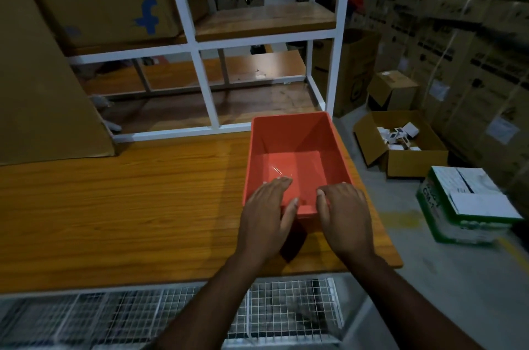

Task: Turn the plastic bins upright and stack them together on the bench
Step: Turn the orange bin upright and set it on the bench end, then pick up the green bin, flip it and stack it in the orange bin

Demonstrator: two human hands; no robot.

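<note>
An orange bin (297, 149) stands upright near the worktop's (128, 206) right end. Both hands, left (267, 212) and right (343, 215), hover palm-down at its near rim, fingers spread, holding nothing.

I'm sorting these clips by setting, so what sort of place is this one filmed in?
Most likely a warehouse or stockroom. Stacked cardboard cartons line the right wall, an open box of small packages sits on the floor, and a white metal rack stands behind the wooden bench holding an orange bin.

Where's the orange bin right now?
The orange rectangular plastic bin sits upright near the wooden bench's right edge, both hands at its near rim.
</note>
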